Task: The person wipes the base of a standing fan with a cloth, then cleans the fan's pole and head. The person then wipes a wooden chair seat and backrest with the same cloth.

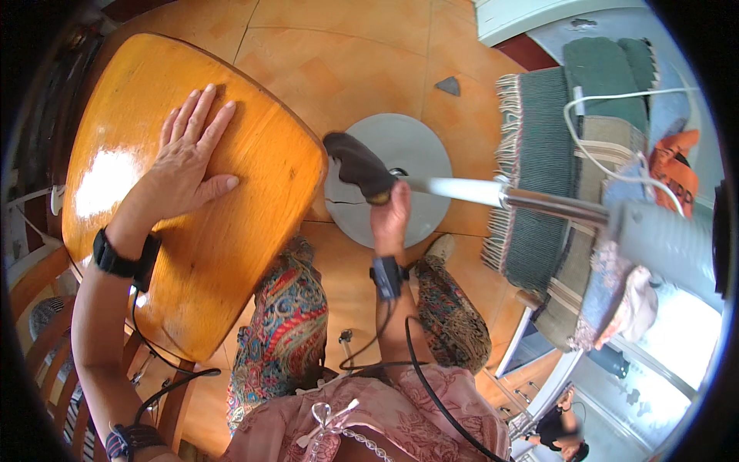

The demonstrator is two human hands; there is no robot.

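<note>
My left hand [187,156] lies flat, palm down and fingers spread, on a varnished wooden seat or tabletop [260,190]; nothing is in it. My right hand [392,213] grips the lower end of a bunched dark brown cloth [361,164], which has a yellowish patch near the fingers. Under that cloth, on the floor, is the round grey base [424,213] of a floor stand. Its white and metal pole [462,190] rises towards the right edge, passing close by my right fingertips. Part of the right palm is hidden from view.
Folded green and beige textiles [537,173] with fringes are stacked at the right, a white cable [600,167] across them. A grey triangular piece [448,86] lies on the tiled floor. Slatted wooden furniture [52,352] stands lower left. Cables run from both wrists. A person [557,430] shows lower right.
</note>
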